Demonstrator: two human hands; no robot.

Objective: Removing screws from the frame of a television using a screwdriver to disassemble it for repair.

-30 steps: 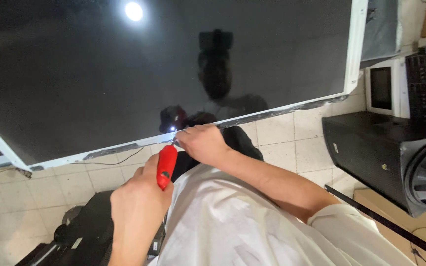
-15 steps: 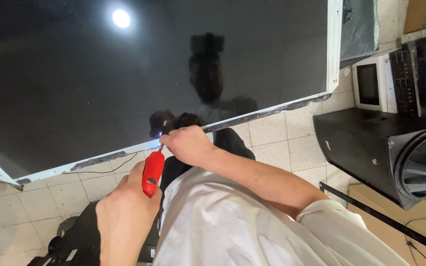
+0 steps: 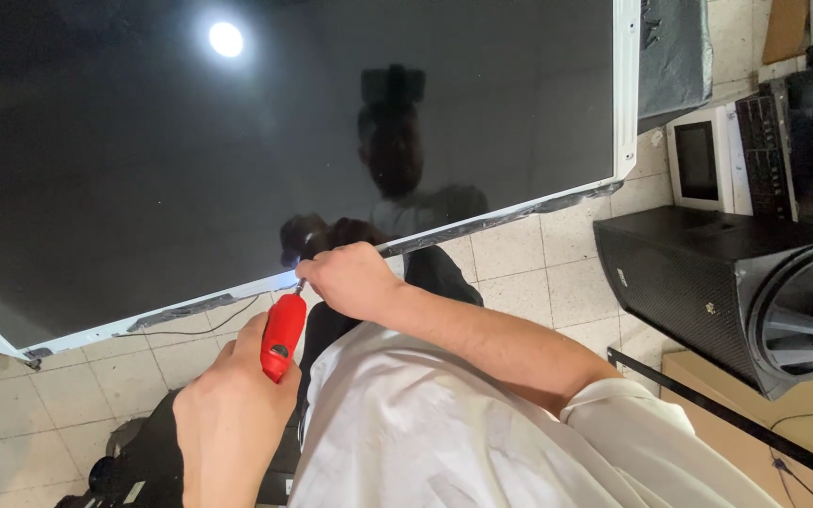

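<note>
1. The left hand is wrapped in a closed grip around the red handle of a screwdriver, which points up and away toward the near edge of a large flat display panel.
2. The screwdriver's tip meets the panel's pale frame at the middle of that near edge; the tip itself is too small and too covered to make out.
3. The right hand lies over the same spot, fingers curled together and pressed down at the frame just beside the screwdriver's shaft. Whether it pinches the shaft or only steadies it cannot be told.
4. The panel is dark and glossy, with a white frame along its near and right edges. It mirrors a round ceiling light and the dark outline of the person bending over it.
5. A strip of torn grey tape or foil runs along the near edge toward the panel's right corner, and another patch sits on the same edge to the left of the hands.
6. The person wears a white short-sleeved shirt and dark trousers.
7. The floor below is pale tile.
8. Right of the panel, well apart from the hands, lies a black loudspeaker cabinet with its round cone at the picture's right edge.
9. Behind the loudspeaker stands a small white appliance with a dark window.
</note>
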